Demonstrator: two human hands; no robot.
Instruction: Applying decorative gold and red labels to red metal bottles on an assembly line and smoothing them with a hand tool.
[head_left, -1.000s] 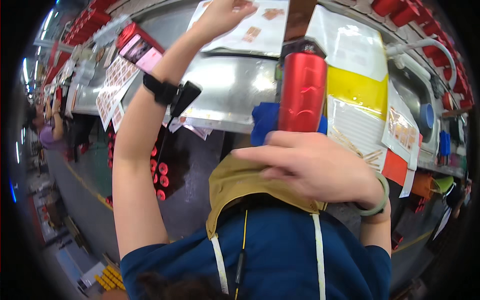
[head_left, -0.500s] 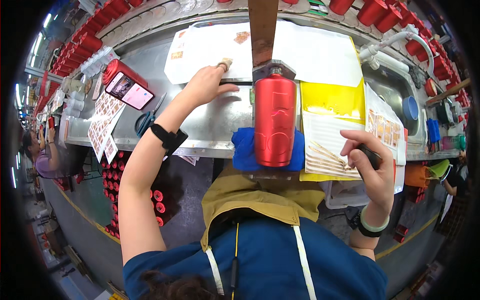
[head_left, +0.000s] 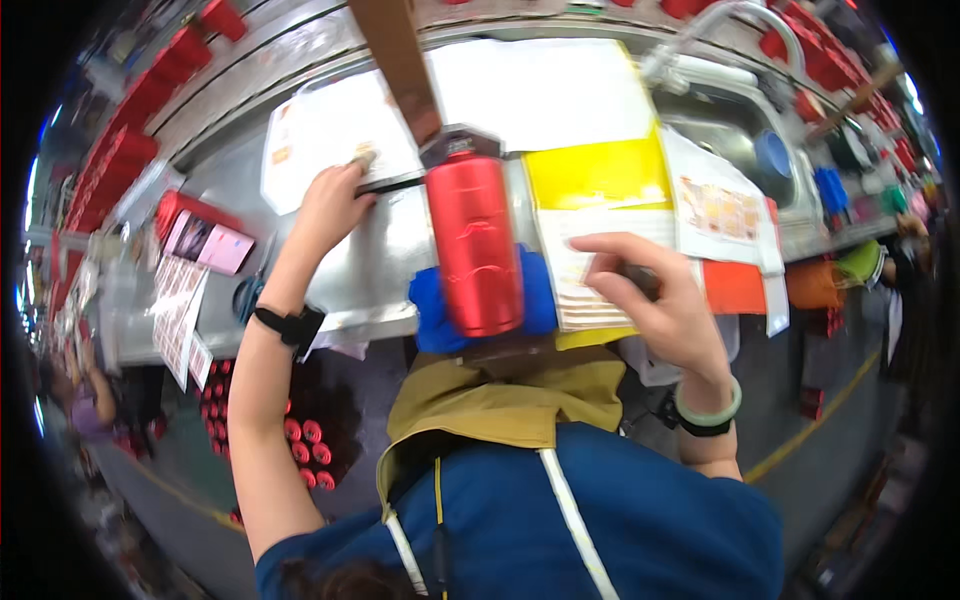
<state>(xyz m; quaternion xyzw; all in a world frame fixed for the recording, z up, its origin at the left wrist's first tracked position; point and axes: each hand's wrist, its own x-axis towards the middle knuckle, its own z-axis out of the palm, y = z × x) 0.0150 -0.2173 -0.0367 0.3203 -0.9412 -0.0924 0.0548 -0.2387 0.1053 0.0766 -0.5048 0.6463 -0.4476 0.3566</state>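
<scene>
My left hand (head_left: 332,203) reaches over the white sheet (head_left: 310,125) on the metal bench, thumb apart from its fingers. A small tan patch (head_left: 366,154) shows at its fingertips; blur hides whether it is worn or lies there. Closer to me, a red metal bottle (head_left: 473,250) rests on a blue cloth (head_left: 432,308), its dark neck pointing away. My right hand (head_left: 655,298) curls over the striped sheet (head_left: 590,270) on a yellow folder (head_left: 600,180). Its fingers close around a dark object (head_left: 642,280), mostly hidden; its kind cannot be made out.
Above the bottle's neck, a brown post (head_left: 400,70) crosses the view. A phone (head_left: 210,243), sticker sheets (head_left: 178,315) and dark-handled scissors (head_left: 248,295) lie at left. At right are a sink (head_left: 715,115) with a blue cup (head_left: 772,153). Red bottles line the back.
The view has swung, so the bench contents appear further left and slightly tilted. My right hand has come closer to the bottle. My left hand stays over the white sheet, its thumb more bent.
</scene>
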